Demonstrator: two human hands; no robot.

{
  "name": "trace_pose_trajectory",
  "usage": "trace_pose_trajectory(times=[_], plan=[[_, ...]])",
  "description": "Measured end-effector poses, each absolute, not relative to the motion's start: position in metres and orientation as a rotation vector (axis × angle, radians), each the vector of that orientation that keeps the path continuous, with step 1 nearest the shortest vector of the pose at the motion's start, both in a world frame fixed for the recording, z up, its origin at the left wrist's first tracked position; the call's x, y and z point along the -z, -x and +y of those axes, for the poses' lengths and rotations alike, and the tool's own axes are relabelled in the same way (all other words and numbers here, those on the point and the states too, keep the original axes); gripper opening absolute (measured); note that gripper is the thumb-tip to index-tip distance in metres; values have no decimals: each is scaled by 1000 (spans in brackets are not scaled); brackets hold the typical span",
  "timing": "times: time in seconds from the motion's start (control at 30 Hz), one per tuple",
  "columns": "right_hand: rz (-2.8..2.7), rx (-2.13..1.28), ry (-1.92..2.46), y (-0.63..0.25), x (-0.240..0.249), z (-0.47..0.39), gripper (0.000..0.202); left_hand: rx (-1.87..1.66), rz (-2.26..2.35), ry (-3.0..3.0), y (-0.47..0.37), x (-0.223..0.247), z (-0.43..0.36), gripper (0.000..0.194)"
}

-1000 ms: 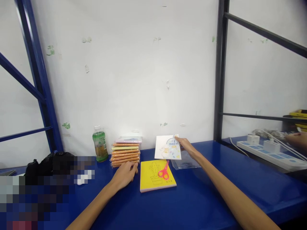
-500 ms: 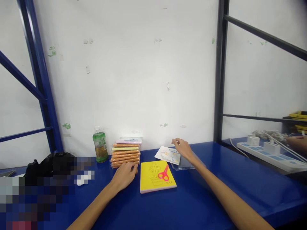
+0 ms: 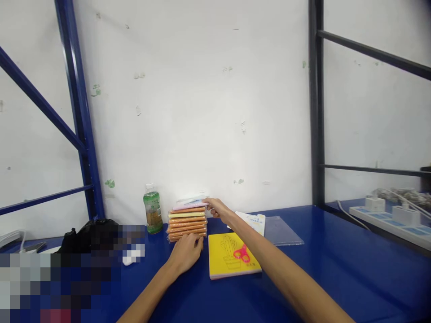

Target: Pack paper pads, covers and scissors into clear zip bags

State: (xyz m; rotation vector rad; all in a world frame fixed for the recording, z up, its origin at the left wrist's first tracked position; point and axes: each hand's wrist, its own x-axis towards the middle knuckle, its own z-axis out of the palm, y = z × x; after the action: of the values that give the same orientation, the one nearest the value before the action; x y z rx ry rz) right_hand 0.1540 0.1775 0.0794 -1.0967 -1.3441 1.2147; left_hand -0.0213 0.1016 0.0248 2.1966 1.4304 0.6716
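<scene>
A stack of plastic-wrapped packets (image 3: 187, 224), mostly orange-edged, stands against the wall. My right hand (image 3: 218, 210) reaches across to its upper right corner, fingers closed at the edge of the pale pink top packet (image 3: 188, 204). My left hand (image 3: 186, 252) rests on the table at the foot of the stack, loosely bent and holding nothing visible; some fingertips are hidden. Right of it lies a yellow pad (image 3: 220, 264) with a cactus drawing. Pink scissors (image 3: 241, 254) lie on the pad, partly behind my right forearm.
Behind my right forearm are a white printed booklet (image 3: 257, 223) and a flat clear plastic sleeve (image 3: 283, 232). A green-labelled bottle (image 3: 153, 211) stands left of the stack. A black bag (image 3: 89, 235) lies farther left. At right is a power strip (image 3: 387, 217) with plugs and cables.
My right hand has moved left from above the booklet to the top of the stack, uncovering the plastic sleeve. My left hand stays by the stack. The view has shifted slightly.
</scene>
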Motion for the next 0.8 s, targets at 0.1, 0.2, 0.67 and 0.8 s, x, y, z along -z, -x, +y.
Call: trace_pose_trajectory(times=[0.1, 0.2, 0.67, 0.8], plan=[[-1299, -1214, 987, -167, -81, 169, 32, -737, 1374, -2035, 21, -22, 106, 32], [-1269, -1214, 904, -196, -82, 150, 32, -808, 1267, -1843, 20, -20, 112, 32], [-1259, -1471, 1028, -255, -51, 94, 36, -749, 721, -1534, 11, -29, 93, 33], [-1235, -1365, 1046, -253, -40, 108, 37, -834, 730, -1523, 12, -22, 99, 23]])
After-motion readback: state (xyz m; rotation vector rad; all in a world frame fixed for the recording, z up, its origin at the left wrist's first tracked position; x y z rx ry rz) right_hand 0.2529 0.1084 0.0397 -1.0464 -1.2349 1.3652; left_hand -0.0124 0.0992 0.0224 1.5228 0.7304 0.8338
